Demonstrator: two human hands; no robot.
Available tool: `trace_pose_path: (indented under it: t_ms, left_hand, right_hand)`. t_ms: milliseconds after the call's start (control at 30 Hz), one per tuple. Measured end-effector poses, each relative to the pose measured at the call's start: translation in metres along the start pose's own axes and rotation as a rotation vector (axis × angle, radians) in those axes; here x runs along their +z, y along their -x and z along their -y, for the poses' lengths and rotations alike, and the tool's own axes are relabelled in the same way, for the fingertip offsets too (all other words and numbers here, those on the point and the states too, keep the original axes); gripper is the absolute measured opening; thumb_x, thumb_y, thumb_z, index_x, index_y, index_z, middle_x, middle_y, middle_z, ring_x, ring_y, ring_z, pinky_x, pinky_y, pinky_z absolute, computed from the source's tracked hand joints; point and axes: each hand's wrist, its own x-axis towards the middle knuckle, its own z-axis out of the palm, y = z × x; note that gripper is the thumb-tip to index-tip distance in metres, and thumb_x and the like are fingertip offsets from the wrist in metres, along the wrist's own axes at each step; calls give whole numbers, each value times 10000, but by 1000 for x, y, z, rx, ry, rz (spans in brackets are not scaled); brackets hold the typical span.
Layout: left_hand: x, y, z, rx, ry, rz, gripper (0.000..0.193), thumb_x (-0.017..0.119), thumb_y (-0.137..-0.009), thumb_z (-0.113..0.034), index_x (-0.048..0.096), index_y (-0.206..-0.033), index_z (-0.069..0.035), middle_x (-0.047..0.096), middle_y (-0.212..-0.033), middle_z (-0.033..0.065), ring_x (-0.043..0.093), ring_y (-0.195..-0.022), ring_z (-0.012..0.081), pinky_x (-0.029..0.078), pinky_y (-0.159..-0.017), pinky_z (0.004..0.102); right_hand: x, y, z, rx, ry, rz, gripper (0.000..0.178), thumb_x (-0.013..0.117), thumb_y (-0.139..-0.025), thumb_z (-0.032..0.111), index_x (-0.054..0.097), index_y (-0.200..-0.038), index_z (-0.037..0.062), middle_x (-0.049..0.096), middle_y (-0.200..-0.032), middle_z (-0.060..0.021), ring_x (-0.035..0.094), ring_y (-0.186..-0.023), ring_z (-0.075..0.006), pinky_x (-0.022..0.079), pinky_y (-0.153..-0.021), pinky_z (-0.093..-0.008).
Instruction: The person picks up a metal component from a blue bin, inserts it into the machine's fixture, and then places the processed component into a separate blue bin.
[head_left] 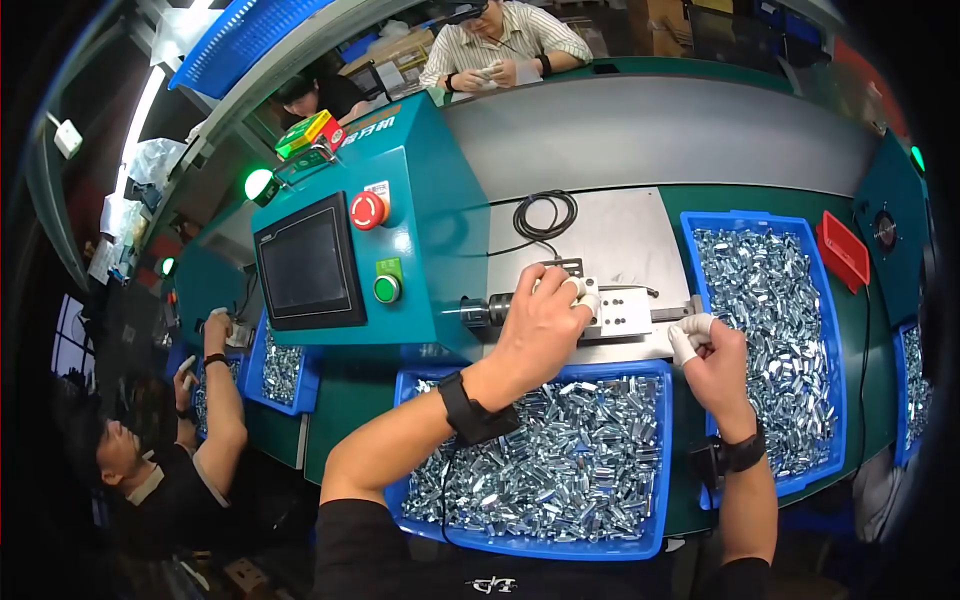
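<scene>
My left hand (545,325) reaches over the bench fixture, fingers curled down at the metal clamp block (622,314) beside the dark spindle (487,311) of a teal machine. White finger cots cover some fingertips, and whatever those fingers hold is hidden. At the block's right end, my right hand (718,365) has its cotted thumb and forefinger pinched close to the metal slide bar (672,313); any part between them is too small to make out. Below my left hand lies a blue bin (664,470) of small shiny metal pieces. A second blue bin (835,370) of similar pieces stands right of my right hand.
The teal machine (425,200) carries a dark screen (307,265), a red emergency-stop button (369,209) and a green button (387,289). A coiled black cable (545,215) lies on the metal plate. A red tray (843,250) sits far right. Co-workers sit opposite and at left.
</scene>
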Motion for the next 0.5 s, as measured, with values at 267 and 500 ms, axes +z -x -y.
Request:
trace_pose_path:
  t_ms: [267, 500]
  left_hand:
    - [-11, 3, -21, -26, -21, 55, 300, 612, -653, -46, 673, -947, -38, 609, -908, 79, 547, -938, 255, 389, -878, 408]
    - [-37, 49, -75, -165, 310, 324, 210, 627, -756, -128, 610, -942, -31, 581, -849, 98, 543, -874, 273, 403, -814, 402]
  right_hand:
    - [-5, 10, 7, 16, 21, 66, 80, 663, -834, 39, 630, -820, -33, 584, -599, 22, 492, -523, -12, 375, -477, -180]
    - [-7, 10, 12, -90, 55, 178, 132, 702, -742, 43, 637, -847, -7, 661, -866, -59, 576, -693, -72, 449, -610, -211]
